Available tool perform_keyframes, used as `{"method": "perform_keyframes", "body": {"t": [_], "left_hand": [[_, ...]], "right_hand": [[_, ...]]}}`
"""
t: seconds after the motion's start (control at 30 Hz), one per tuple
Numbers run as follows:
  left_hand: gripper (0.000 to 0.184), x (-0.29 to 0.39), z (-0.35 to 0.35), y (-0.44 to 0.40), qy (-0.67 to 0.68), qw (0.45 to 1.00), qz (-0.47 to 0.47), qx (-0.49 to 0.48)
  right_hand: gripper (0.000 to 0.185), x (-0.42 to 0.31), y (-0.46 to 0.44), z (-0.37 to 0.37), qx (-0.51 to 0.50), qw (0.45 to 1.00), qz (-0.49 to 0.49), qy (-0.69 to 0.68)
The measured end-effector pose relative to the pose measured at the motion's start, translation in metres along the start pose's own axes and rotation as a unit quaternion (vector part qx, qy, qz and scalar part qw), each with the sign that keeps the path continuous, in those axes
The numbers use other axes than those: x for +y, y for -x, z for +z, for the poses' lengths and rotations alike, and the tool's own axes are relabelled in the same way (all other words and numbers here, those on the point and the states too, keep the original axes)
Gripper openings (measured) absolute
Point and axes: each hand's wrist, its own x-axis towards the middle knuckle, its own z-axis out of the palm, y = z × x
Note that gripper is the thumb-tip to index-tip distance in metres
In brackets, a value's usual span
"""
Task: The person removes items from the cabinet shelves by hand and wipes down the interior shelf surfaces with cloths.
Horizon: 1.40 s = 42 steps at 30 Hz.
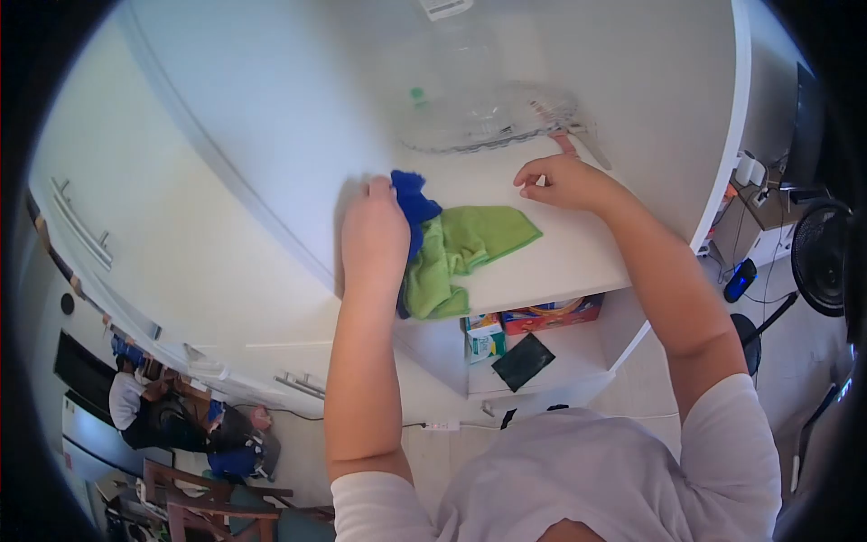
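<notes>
My left hand (375, 230) is closed on a blue cloth (411, 194) at the left side of a white shelf (569, 244); its fingertips are partly hidden. A green cloth (452, 248) lies crumpled against the blue one, with one corner spread to the right and its lower part at the shelf's front edge. Over the right part of the shelf hovers my right hand (560, 181), fingers loosely bent and the thumb a little apart, with nothing visible in it. Behind it, a pink strap-like item (564, 143) rests near the back.
Clear plastic bottles (488, 113) are at the back of the shelf. A lower compartment holds a red box (555, 316), a small green-and-white box (485, 339) and a dark flat pouch (524, 363). A fan (822, 257) stands right. Another person (131, 402) sits far left, near wooden chairs (212, 506).
</notes>
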Motion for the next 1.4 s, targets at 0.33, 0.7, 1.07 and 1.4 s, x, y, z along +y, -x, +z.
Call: {"method": "perform_keyframes", "body": {"t": [0.33,0.7,1.07,1.4], "left_hand": [[0.021,0.005,-0.081,0.027,0.648,0.734,0.013,0.204],[0.042,-0.091,-0.011,0.143,0.672,0.656,-0.094,0.329],[0.034,-0.113,0.0,0.213,0.63,0.681,-0.367,0.064],[0.031,-0.054,0.011,0.217,0.659,0.734,-0.166,-0.02]], "right_hand": [[0.042,-0.132,0.003,0.025,-0.042,0.938,-0.186,-0.291],[0.047,-0.238,0.001,0.004,-0.141,0.816,-0.502,-0.249],[0.052,-0.122,-0.038,0.101,-0.132,0.989,0.023,0.061],[0.039,-0.09,-0.092,0.136,-0.059,0.99,0.013,0.128]]}}
